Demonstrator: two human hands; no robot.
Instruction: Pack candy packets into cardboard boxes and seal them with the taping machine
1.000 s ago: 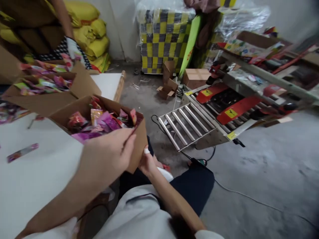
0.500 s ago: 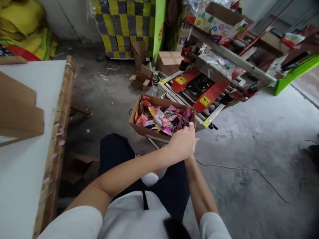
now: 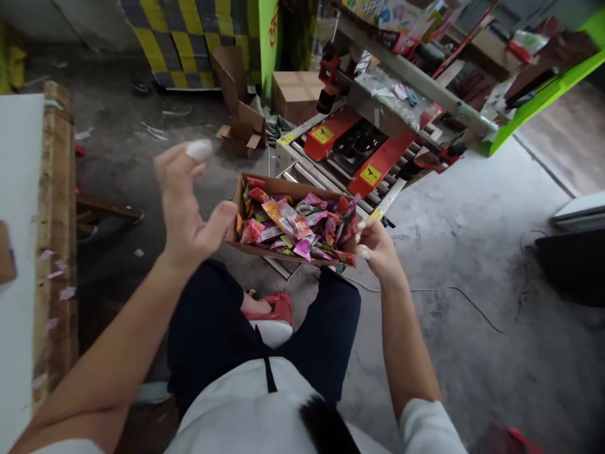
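An open cardboard box (image 3: 258,247) full of colourful small packets (image 3: 297,224) rests on the near end of a roller conveyor (image 3: 302,170). My right hand (image 3: 375,249) grips the box's near right corner, fingers curled on its edge. In the air just left of the box hovers my left hand (image 3: 189,202), fingers spread and holding nothing, a white bandage on one fingertip. My dark-trousered knees are right below the box.
A red and metal box-taping machine (image 3: 373,145) stands behind the conveyor. Small cardboard boxes (image 3: 293,94) lie on the concrete floor beyond. A white table with a wooden edge (image 3: 54,208) runs along the left. A cable (image 3: 454,296) crosses the floor on the right.
The box went from the white table onto the conveyor end. My left hand has let go of it and lifted away to the left, open; the right hand stays on the box's right corner.
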